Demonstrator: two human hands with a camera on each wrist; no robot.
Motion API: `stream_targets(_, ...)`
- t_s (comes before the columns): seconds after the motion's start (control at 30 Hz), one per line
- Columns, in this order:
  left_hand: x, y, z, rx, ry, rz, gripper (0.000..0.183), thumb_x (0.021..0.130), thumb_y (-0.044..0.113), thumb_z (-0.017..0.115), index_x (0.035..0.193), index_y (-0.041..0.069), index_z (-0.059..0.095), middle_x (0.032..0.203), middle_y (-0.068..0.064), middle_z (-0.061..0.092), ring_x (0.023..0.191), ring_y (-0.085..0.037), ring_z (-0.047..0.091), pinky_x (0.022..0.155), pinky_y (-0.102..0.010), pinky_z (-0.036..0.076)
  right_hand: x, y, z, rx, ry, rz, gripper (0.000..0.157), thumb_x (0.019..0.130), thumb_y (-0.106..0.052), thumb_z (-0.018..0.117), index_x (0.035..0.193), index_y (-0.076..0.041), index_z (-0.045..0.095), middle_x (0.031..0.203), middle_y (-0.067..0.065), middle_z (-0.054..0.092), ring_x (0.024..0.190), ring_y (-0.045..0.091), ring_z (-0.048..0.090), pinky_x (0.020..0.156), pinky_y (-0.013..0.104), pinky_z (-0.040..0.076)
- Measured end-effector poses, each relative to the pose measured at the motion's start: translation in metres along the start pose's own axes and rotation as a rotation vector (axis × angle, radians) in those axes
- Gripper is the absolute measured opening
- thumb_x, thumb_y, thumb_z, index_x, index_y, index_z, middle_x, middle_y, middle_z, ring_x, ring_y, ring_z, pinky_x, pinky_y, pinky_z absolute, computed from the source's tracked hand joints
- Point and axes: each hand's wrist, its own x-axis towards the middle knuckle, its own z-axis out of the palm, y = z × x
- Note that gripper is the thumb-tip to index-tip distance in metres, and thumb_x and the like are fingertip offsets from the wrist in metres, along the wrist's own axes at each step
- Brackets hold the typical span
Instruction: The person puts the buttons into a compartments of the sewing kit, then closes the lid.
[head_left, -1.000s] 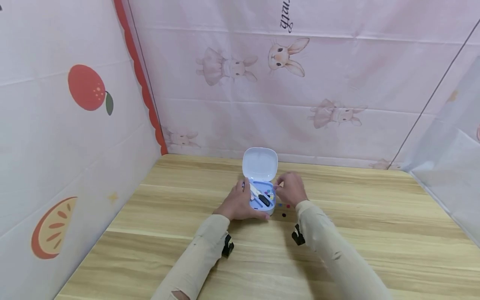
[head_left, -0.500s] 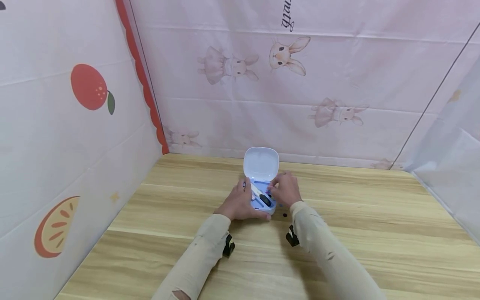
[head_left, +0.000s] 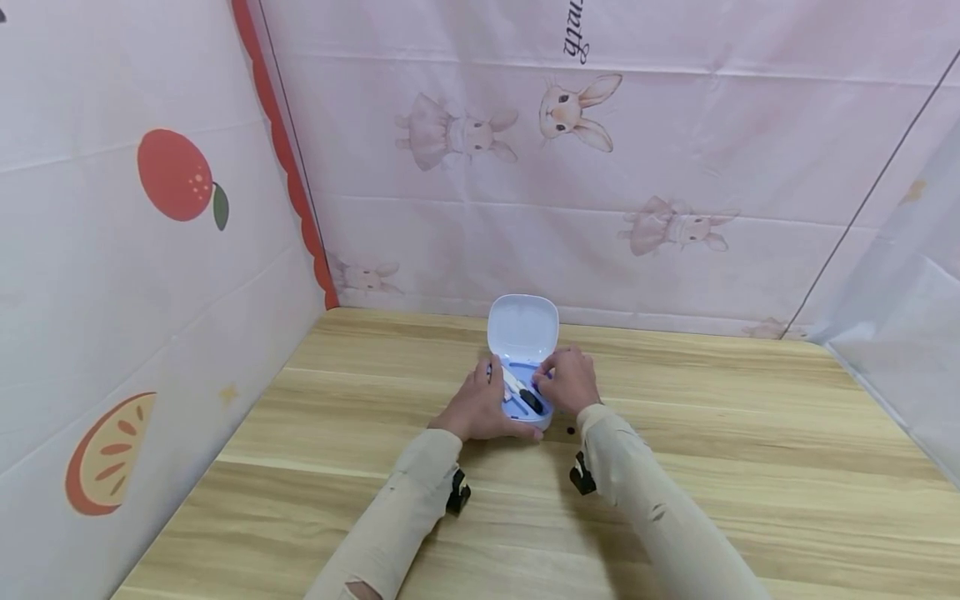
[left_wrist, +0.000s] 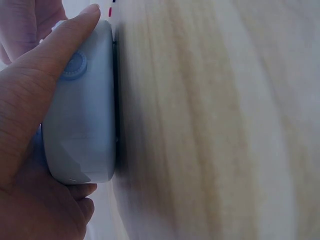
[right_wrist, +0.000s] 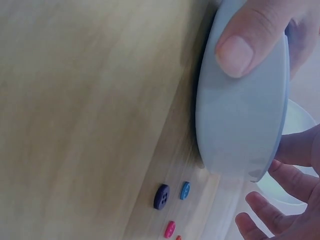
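Note:
A small white hinged box (right_wrist: 240,110) with a blue inner tray stands on the table, its lid (head_left: 522,327) raised at the back. My left hand (head_left: 483,408) grips the box from the left, thumb along the front wall beside a round blue catch (left_wrist: 75,65). Over the tray's right side, my right hand (head_left: 572,382) bends its thumb and forefinger down into the box. Those fingertips are hidden behind the rim in the right wrist view, so I cannot tell whether they hold anything. The other fingers spread loosely. A white tool with a black end (head_left: 531,402) lies slantwise in the tray.
On the wood-grain table (head_left: 720,450), right of the box, lie a dark four-hole button (right_wrist: 161,197), a blue button (right_wrist: 185,190) and a pink button (right_wrist: 170,229). A printed cloth wall (head_left: 450,233) rises behind the table; another (head_left: 90,300) stands at the left.
My right hand has moved left from the box's right edge to over the tray, where its fingertips have dipped in. My left hand keeps its hold on the box.

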Motion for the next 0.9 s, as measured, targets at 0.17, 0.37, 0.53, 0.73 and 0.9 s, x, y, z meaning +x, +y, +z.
stream_targets(0.17,0.0000,0.0004,-0.0016,-0.001,0.002,0.009,0.143,0.067,0.074,0.081,0.161,0.000,0.001,0.166,-0.020,0.008,0.145,-0.037,0.028,0.115,-0.048,0.034,0.0001,-0.0008,0.0000,0.004,0.003,0.012,0.011,0.089,-0.013,0.075,0.085,-0.003,0.079,0.096,0.010,0.070,0.103,0.030,0.052,0.100,0.047,0.034)
stream_targets(0.37,0.0005,0.0006,-0.0028,-0.006,-0.002,0.011,0.143,0.067,0.073,0.081,0.161,0.000,0.001,0.166,-0.021,0.009,0.145,-0.037,0.028,0.115,-0.048,0.033,-0.0002,-0.0028,-0.0010,0.016,-0.002,0.042,0.012,0.089,-0.014,0.075,0.086,-0.004,0.079,0.098,0.011,0.069,0.104,0.030,0.052,0.100,0.048,0.034)
stream_targets(0.53,0.0004,-0.0003,-0.0014,-0.004,-0.002,0.012,0.143,0.067,0.073,0.080,0.161,0.000,0.001,0.166,-0.020,0.008,0.146,-0.037,0.026,0.116,-0.048,0.033,-0.0028,-0.0029,0.0001,0.014,0.009,0.066,0.011,0.088,-0.016,0.076,0.084,-0.005,0.078,0.102,0.013,0.067,0.106,0.033,0.053,0.097,0.050,0.036)
stream_targets(0.73,0.0005,-0.0017,0.0011,-0.008,0.006,0.016,0.143,0.067,0.073,0.081,0.161,0.000,0.001,0.166,-0.020,0.009,0.146,-0.037,0.027,0.116,-0.048,0.033,-0.0050,-0.0018,0.0024,0.012,0.008,0.102,0.011,0.087,-0.018,0.075,0.085,-0.008,0.078,0.110,0.016,0.064,0.107,0.036,0.051,0.090,0.051,0.039)
stream_targets(0.9,0.0012,-0.0031,0.0040,-0.019,0.016,0.016,0.144,0.067,0.072,0.082,0.161,0.000,0.001,0.166,-0.020,0.008,0.145,-0.038,0.027,0.115,-0.049,0.034,-0.0057,-0.0001,0.0041,0.016,0.009,0.113,0.010,0.087,-0.020,0.076,0.085,-0.011,0.078,0.113,0.015,0.062,0.103,0.035,0.051,0.085,0.047,0.038)
